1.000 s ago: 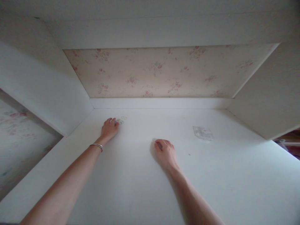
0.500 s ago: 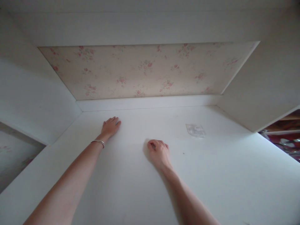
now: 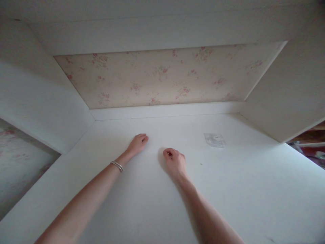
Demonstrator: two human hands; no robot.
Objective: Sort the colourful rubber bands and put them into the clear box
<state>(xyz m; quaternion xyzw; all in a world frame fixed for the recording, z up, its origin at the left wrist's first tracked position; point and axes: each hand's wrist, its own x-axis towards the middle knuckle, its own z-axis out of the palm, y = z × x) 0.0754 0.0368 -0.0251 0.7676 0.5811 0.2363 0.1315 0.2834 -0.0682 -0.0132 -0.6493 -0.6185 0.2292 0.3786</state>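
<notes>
Surface: white shelf board inside a white alcove, backed by floral wallpaper.
Left hand: palm down, fingers together and flat on the board; bangle at the wrist.
Right hand: fingers curled under loosely, knuckles up, resting on the board; I cannot tell whether it holds anything.
Change: over the last second the left hand has slid from the back left corner toward the right hand; the small coloured rings seen by its fingertips are no longer visible, likely swept under the palm.
Nearby: clear plastic packet, well apart to the right, untouched.
</notes>
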